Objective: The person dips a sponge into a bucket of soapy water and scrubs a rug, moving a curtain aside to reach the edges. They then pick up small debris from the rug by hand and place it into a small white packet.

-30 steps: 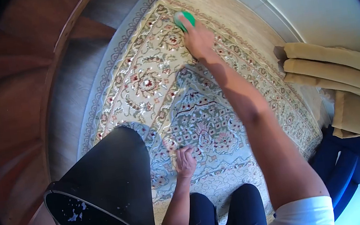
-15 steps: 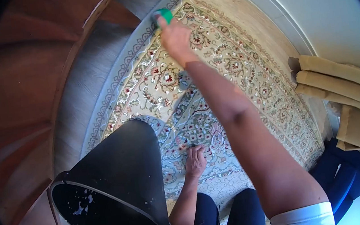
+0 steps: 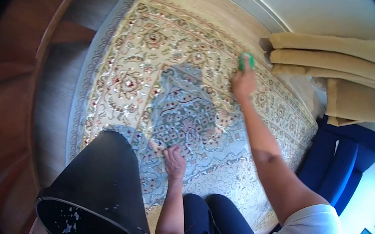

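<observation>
A patterned rug (image 3: 133, 58) with a floral design covers the floor before my knees. My right hand (image 3: 244, 83) reaches out over its right side, closed on a green object (image 3: 247, 62) that is blurred by motion. Nearer to my knees, my left hand (image 3: 174, 161) rests on the rug with its fingers curled down; whether anything is under them is hidden. A black bin (image 3: 96, 175), with whitish bits inside, lies on its side left of my left hand.
Reddish-brown wooden furniture (image 3: 5, 120) stands along the left. Tan curtains (image 3: 330, 59) hang at the right by the white wall (image 3: 319, 7). A dark blue seat (image 3: 342, 154) is at the lower right.
My right hand has swept from the rug's far left edge to its right side with the green object. The view has shifted right; my left hand remains on the rug.
</observation>
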A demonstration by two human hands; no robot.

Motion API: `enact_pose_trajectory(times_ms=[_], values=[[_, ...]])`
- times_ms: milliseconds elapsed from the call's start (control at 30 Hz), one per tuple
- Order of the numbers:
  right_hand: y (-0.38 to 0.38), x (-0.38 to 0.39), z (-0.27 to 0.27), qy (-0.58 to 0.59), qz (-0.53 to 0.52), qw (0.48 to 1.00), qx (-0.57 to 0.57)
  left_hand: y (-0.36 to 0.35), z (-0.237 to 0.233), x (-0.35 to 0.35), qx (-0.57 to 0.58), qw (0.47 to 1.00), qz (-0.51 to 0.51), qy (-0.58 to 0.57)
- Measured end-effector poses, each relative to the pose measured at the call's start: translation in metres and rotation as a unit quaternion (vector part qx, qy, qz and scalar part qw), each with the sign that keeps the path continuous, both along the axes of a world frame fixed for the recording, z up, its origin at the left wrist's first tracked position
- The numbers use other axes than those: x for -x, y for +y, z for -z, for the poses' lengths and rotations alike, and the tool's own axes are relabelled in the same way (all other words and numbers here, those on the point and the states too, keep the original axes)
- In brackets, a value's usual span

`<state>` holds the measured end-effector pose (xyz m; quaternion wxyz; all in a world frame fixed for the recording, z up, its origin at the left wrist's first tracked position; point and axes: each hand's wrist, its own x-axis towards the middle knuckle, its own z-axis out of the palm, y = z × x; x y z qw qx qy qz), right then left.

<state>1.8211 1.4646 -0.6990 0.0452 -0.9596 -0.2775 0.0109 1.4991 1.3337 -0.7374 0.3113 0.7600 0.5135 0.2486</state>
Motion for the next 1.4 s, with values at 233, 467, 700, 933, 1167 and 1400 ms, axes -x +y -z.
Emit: enact_pose_trajectory(times_ms=[233, 467, 700, 933, 1167, 1400], values=[[-0.008, 0.177, -0.011, 0.125, -0.463, 0.871, -0.103, -0.001, 0.005, -0.001, -0.059, 0.998, -0.001, 0.019], [-0.232, -0.066, -0.007, 0.028, 0.031, 0.997, -0.069, -0.001, 0.006, -0.006, -0.075, 0.996, -0.008, 0.042], [-0.215, 0.013, 0.06, 0.034, -0.136, 0.988, -0.065, -0.002, 0.005, -0.01, -0.083, 0.994, -0.025, 0.062], [-0.13, 0.157, -0.017, 0.164, -0.353, 0.915, -0.1, 0.001, 0.007, -0.005, -0.106, 0.994, 0.0, 0.035], [-0.305, 0.096, -0.041, 0.124, 0.099, 0.985, 0.073, 0.005, -0.026, 0.011, 0.035, 0.998, -0.059, -0.014], [-0.144, 0.19, -0.183, 0.325, -0.251, 0.817, -0.404, -0.059, -0.093, 0.084, 0.378, 0.807, -0.253, -0.376]])
